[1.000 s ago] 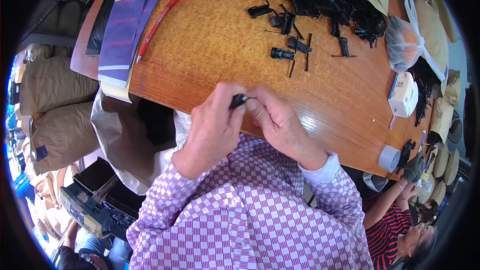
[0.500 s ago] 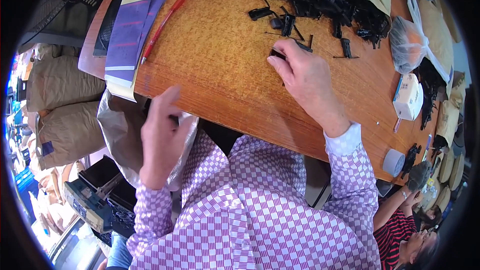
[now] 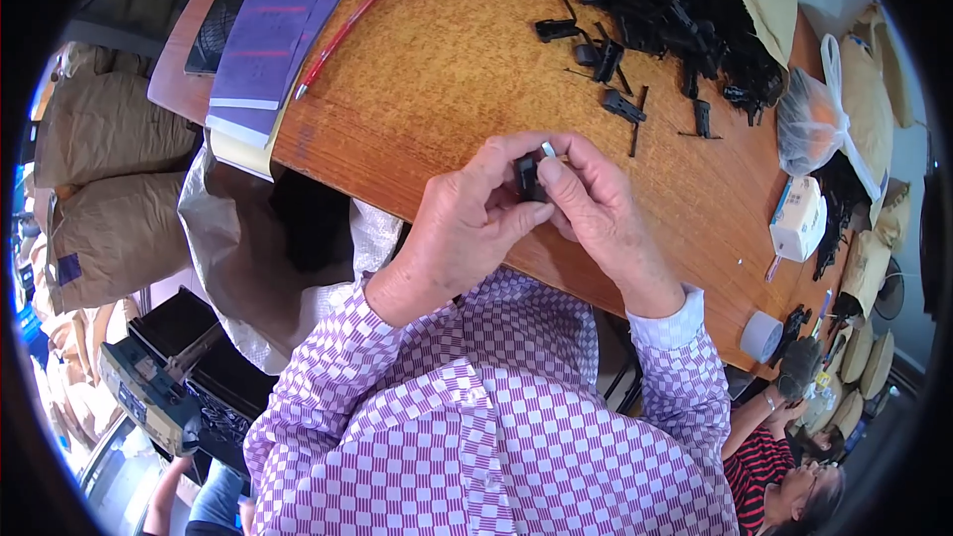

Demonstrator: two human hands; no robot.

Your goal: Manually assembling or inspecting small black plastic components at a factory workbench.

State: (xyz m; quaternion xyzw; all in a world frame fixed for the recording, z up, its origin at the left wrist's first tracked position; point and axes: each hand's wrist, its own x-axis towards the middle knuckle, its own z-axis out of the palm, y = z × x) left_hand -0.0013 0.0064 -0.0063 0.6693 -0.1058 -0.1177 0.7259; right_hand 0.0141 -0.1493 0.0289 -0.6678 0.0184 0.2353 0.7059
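Above the table's near edge, both of my hands are brought together around a small black plastic part [image 3: 529,179]. My left hand [image 3: 460,218] is closed on the part, its thumb and fingers gripping it from the left. On the other side, my right hand [image 3: 594,201] is closed, its thumb against the part. A small silvery tip [image 3: 548,149] sticks up between the right thumb and index finger; its lower portion is hidden, so its kind is unclear. Beyond the hands, several loose black plastic parts [image 3: 623,107] with thin arms lie before a large heap of similar parts [image 3: 645,10].
A red pen [image 3: 352,28] and purple printed sheets [image 3: 260,40] lie at the left of the wooden table [image 3: 427,69]. At right are a knotted plastic bag [image 3: 809,124], a white box [image 3: 798,218] and a tape roll [image 3: 761,335]. An open sack [image 3: 223,238] hangs below left. Another person sits at lower right.
My left hand has risen from beside the sack to meet the right. The right hand has come back toward me from the loose parts. The black part now sits between both hands.
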